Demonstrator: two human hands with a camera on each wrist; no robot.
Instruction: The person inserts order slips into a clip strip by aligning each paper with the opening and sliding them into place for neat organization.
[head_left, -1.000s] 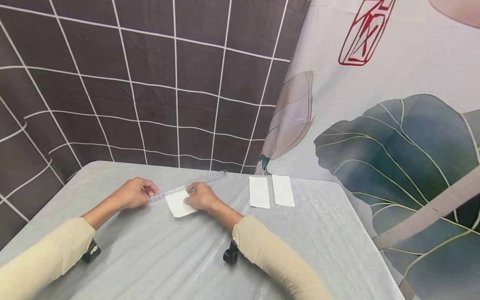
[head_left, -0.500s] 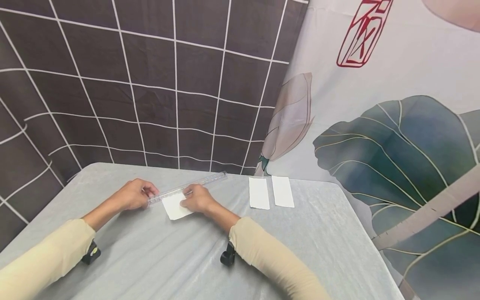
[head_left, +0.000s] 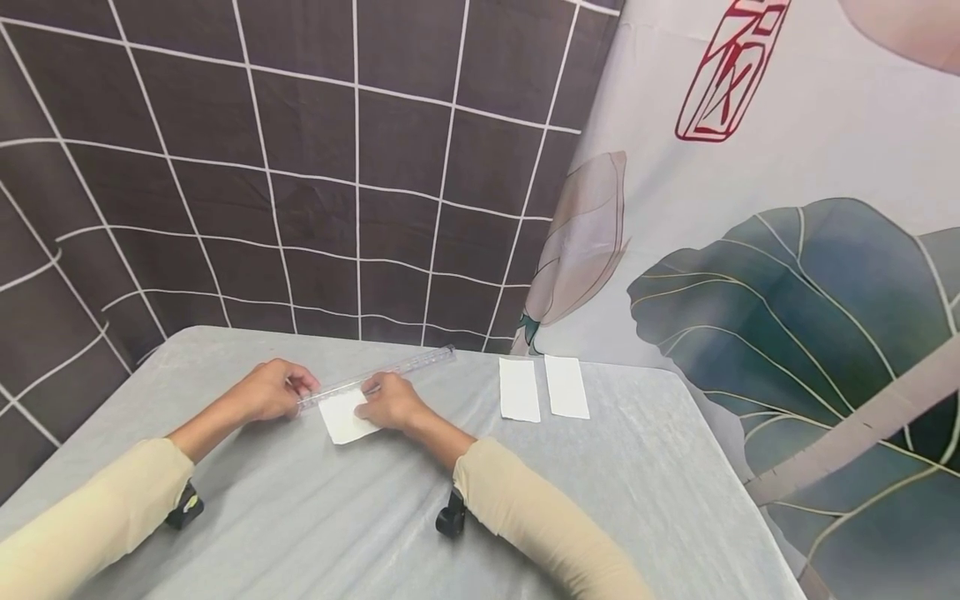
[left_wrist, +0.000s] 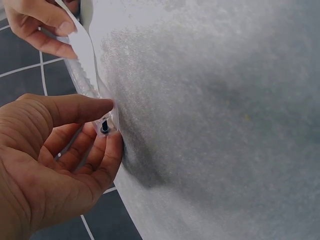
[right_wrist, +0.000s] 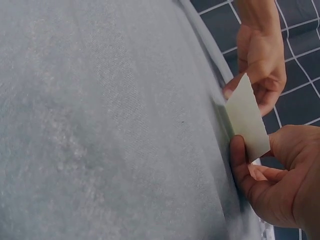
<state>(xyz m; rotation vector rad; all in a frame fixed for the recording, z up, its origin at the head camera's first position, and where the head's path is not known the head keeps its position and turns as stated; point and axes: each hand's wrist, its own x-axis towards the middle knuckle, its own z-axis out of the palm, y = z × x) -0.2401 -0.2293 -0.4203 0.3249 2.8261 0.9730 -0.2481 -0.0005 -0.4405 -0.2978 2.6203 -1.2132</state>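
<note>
My left hand (head_left: 273,390) pinches the near-left end of a long clear plastic bar (head_left: 423,360). In the left wrist view, thumb and fingers close on that bar end, where a small black fitting (left_wrist: 104,126) shows. My right hand (head_left: 393,402) pinches a piece of white paper (head_left: 341,421) by its right side, thumb on the front face. Along the bar lies the paper's upper edge; whether it touches the bar, I cannot tell. A jagged paper edge (left_wrist: 86,55) shows in the left wrist view. Right fingers partly cover the bar.
Two white paper rectangles (head_left: 519,390) lie side by side on the table to the right of my right hand. A grey cloth (head_left: 360,517) covers the table. Behind it hang a dark grid-patterned curtain (head_left: 315,208) and a leaf-printed one (head_left: 787,317).
My right hand has slid the paper a little to the left along the bar, toward my left hand. The left hand keeps its hold on the bar's end.
</note>
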